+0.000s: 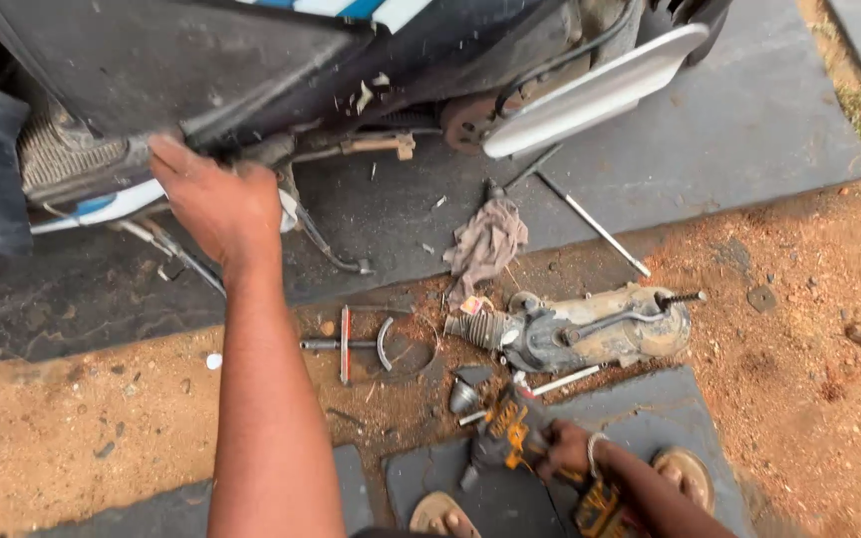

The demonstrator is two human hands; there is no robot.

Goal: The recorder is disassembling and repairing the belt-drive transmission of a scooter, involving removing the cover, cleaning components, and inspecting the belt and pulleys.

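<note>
the right hand (565, 448) is low in the view, closed around a yellow and black power tool (510, 438) that rests on a dark paving slab (650, 418). the left hand (213, 199) is far from it, stretched up and to the left, fingers curled onto the underside of a scooter (251, 70); whether it grips a part there cannot be told. just above the right hand, near the tool's nose, lies a dirty engine casing (590, 334), its long axis running left to right, ribbed end toward the left. the right hand is much nearer to it. a grey rag (488, 244), a long thin rod (595, 224) and a t-shaped wrench (346, 344) lie beyond. the ground is reddish dirt (819, 329) between dark slabs, outdoors. two sandalled feet show at the bottom edge.
</note>
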